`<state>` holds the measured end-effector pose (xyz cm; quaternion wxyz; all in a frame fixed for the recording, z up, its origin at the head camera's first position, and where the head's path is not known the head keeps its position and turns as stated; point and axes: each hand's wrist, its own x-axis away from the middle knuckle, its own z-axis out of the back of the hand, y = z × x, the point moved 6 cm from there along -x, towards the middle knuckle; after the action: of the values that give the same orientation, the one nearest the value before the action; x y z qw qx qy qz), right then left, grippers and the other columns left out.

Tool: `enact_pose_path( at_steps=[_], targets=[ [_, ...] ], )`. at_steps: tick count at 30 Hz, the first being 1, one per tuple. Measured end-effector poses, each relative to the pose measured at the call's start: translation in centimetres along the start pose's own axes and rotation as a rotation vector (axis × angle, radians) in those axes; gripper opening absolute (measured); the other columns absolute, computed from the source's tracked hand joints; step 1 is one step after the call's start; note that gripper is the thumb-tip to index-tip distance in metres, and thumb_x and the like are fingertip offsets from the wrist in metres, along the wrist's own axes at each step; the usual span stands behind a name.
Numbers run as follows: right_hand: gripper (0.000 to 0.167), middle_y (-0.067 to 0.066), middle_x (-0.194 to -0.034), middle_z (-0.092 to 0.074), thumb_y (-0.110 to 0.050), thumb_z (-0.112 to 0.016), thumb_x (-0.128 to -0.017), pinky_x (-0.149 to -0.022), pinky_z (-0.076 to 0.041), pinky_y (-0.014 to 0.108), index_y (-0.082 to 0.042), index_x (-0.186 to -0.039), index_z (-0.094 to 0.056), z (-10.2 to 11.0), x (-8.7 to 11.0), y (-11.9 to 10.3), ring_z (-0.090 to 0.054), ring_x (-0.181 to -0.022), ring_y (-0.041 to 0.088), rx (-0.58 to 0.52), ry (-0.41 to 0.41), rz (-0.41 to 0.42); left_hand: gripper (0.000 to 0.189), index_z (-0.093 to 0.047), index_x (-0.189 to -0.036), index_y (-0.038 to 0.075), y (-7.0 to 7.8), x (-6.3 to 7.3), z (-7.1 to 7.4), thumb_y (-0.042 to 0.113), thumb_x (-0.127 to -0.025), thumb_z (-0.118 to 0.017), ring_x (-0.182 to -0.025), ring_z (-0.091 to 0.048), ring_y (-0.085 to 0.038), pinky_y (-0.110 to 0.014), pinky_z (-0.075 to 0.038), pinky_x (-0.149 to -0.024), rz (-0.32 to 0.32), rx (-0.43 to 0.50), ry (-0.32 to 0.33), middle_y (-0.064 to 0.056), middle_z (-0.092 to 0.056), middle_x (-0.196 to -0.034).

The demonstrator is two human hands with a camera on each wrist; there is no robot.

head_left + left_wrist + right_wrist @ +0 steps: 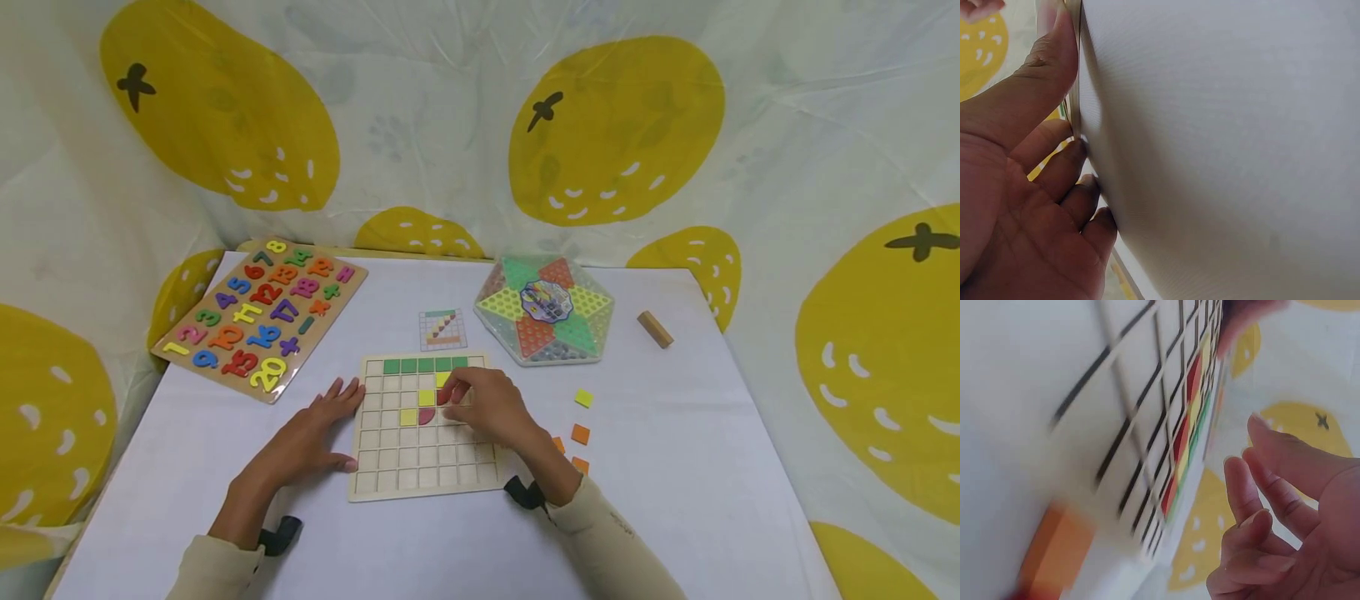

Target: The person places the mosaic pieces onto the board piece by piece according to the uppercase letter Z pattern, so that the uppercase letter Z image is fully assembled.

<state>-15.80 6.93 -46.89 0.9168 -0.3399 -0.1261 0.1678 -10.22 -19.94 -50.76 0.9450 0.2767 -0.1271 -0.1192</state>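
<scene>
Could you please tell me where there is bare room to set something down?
The widest patch is on the right, between the orange tiles and the table edge, nearer than the wooden block. Another lies between the number board and the picture card. The grid board is crowded by the left hand and right hand.

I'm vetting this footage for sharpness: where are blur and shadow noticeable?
Head view: grid board looks clear, lighting fairly even; left wrist view: soft shadow on the white cloth beside the left hand; right wrist view: board's near edge and orange tile blurred.
</scene>
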Motion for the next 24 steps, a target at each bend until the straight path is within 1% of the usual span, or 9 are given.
enact_pose_path(
  at_steps=[5,7,11,15,18,20,24],
  targets=[
    [0.026,-0.010,-0.087,-0.068,-0.020,-0.089,-0.087,-0.058,-0.041,0.027,-0.020,-0.110,-0.077,2.5,1.8,2.5,-0.052,-0.065,0.015,-0.009,0.025,-0.049,0.124,-0.035,-0.166,0.014,0.1,0.0,0.0,0.027,-0.063,-0.102,-0.165,-0.016,-0.041,-0.064,-0.021,-0.131,0.002,-0.006,-0.001,-0.010,-0.027,-0.175],
    [0.027,-0.010,-0.087,-0.069,-0.020,-0.089,-0.087,-0.054,-0.040,0.026,-0.020,-0.110,-0.077,3.3,2.5,3.5,-0.052,-0.061,0.016,-0.008,0.032,-0.078,0.123,-0.035,-0.166,0.013,0.1,0.0,0.1,0.028,-0.064,-0.102,-0.165,-0.017,-0.042,-0.065,-0.021,-0.131,0.000,-0.004,0.000,-0.010,-0.027,-0.175],
    [0.028,-0.009,-0.088,-0.069,-0.018,-0.091,-0.085,-0.057,-0.044,0.026,-0.021,-0.110,-0.077,4.5,3.8,5.2,-0.054,-0.064,0.016,0.006,0.044,-0.135,0.122,-0.035,-0.166,0.013,0.1,0.0,0.1,0.029,-0.065,-0.102,-0.165,-0.016,-0.042,-0.066,-0.020,-0.131,-0.002,0.001,0.002,-0.010,-0.027,-0.175],
    [0.027,-0.008,-0.088,-0.069,-0.015,-0.092,-0.083,-0.060,-0.047,0.027,-0.020,-0.106,-0.078,5.1,5.0,6.6,-0.055,-0.068,0.016,0.019,0.040,-0.182,0.123,-0.035,-0.166,0.013,0.0,0.0,0.0,0.028,-0.064,-0.102,-0.165,-0.016,-0.042,-0.065,-0.021,-0.131,-0.001,-0.006,-0.001,-0.010,-0.027,-0.175],
    [0.026,-0.005,-0.088,-0.069,-0.014,-0.093,-0.081,-0.062,-0.047,0.028,-0.019,-0.102,-0.078,5.0,5.7,7.5,-0.056,-0.071,0.017,0.026,0.022,-0.220,0.124,-0.035,-0.166,0.014,0.0,0.0,-0.1,0.028,-0.064,-0.102,-0.165,-0.017,-0.041,-0.064,-0.022,-0.131,-0.001,-0.012,-0.003,-0.010,-0.027,-0.175],
    [0.027,-0.004,-0.088,-0.069,-0.015,-0.095,-0.079,-0.065,-0.046,0.029,-0.020,-0.099,-0.078,4.9,6.1,8.1,-0.056,-0.076,0.016,0.044,0.009,-0.242,0.123,-0.035,-0.166,0.013,0.1,0.0,-0.1,0.029,-0.063,-0.102,-0.164,-0.018,-0.043,-0.065,-0.022,-0.130,-0.010,-0.018,0.001,-0.011,-0.029,-0.175],
    [0.029,-0.003,-0.086,-0.067,-0.017,-0.097,-0.076,-0.070,-0.045,0.030,-0.021,-0.095,-0.076,4.4,6.7,8.8,-0.055,-0.081,0.015,0.101,-0.016,-0.258,0.123,-0.035,-0.166,0.013,0.1,0.0,-0.1,0.030,-0.064,-0.102,-0.165,-0.018,-0.042,-0.064,-0.022,-0.131,-0.006,-0.016,-0.003,-0.011,-0.028,-0.175]
  ],
)
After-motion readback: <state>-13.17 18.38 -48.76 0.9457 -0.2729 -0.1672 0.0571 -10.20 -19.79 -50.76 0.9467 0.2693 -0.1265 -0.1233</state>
